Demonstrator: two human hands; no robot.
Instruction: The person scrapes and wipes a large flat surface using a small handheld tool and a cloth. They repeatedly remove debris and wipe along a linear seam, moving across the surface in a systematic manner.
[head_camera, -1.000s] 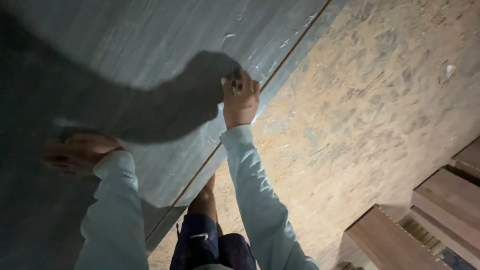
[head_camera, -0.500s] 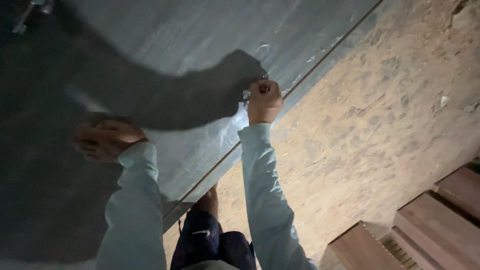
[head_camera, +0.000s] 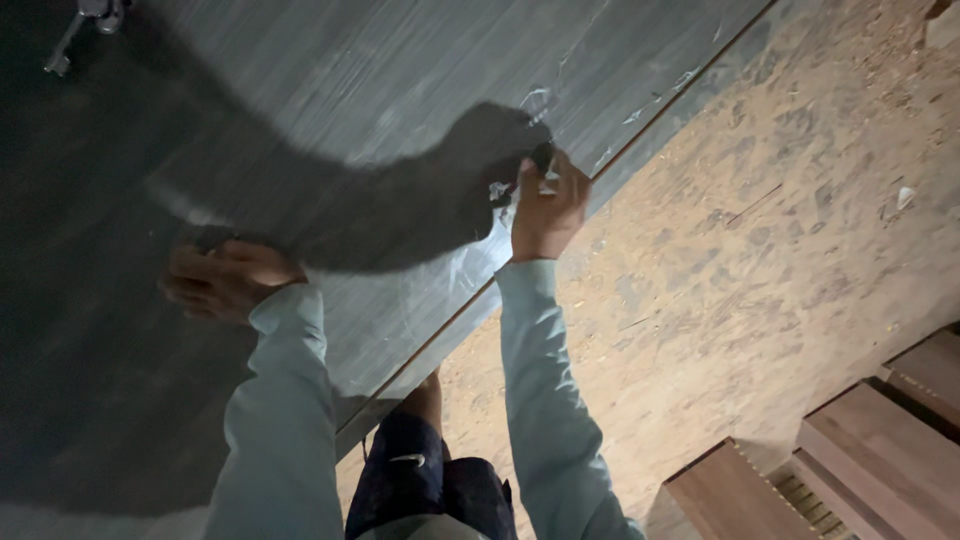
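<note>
Near the panel's long diagonal edge, the right hand grips a small dark tool pointing away; the left hand lies flat mid-panel. Bare dirt floor lies beyond.

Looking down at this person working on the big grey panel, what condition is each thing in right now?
Grey panel: lying flat, film partly peeled at its edge.
Clear film: crinkled, lifted.
Right hand: closed, gripping film at the edge.
Left hand: pressed flat on panel.
Wooden planks: stacked.

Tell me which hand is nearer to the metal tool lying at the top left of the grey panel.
Left. The left hand rests flat on the grey panel below the metal tool; the right hand works at the panel's edge, farther off.
</note>
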